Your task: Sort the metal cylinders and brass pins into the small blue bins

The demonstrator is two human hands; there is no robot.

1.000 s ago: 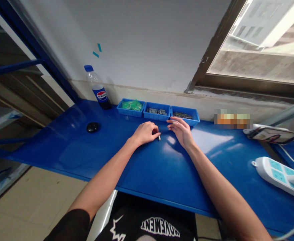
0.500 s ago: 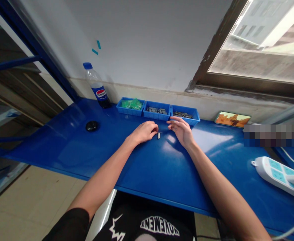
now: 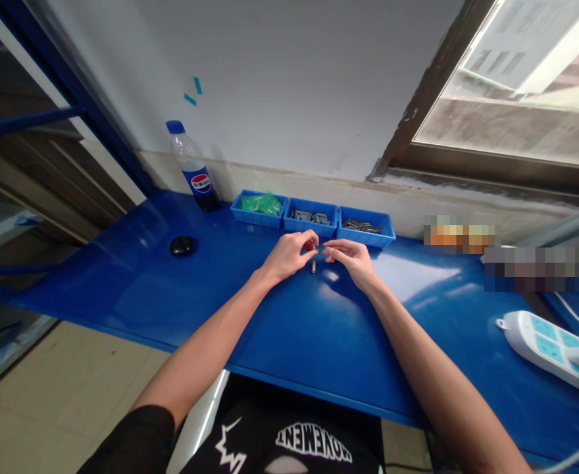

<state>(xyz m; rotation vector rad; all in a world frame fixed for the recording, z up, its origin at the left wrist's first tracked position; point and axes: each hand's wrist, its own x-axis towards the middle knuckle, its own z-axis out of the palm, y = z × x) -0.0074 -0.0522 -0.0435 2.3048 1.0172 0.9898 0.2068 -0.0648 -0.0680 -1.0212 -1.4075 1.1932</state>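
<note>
My left hand (image 3: 290,257) is closed in a pinch over the blue table (image 3: 279,329), its fingertips on a small thin metal pin (image 3: 320,251). Facing it, my right hand (image 3: 354,262) has thumb and forefinger drawn together at the pin's other end. The pin is too small for its shape to be made out. Just below the fingertips, a short metal cylinder (image 3: 314,266) stands on the table. Beyond the hands are three blue bins: one with green plastic bags (image 3: 262,204), one with grey metal cylinders (image 3: 311,216), one with thin metal pins (image 3: 362,226).
A cola bottle (image 3: 200,181) stands by the wall at the back left, with a round black object (image 3: 182,246) in front. On the right lies a white power strip (image 3: 549,342). Blurred-out items (image 3: 462,238) sit near the window.
My right hand has moved left and its fingers have closed toward the left hand's. My left hand has lifted the thin pin from beside the cylinder, which stays on the table.
</note>
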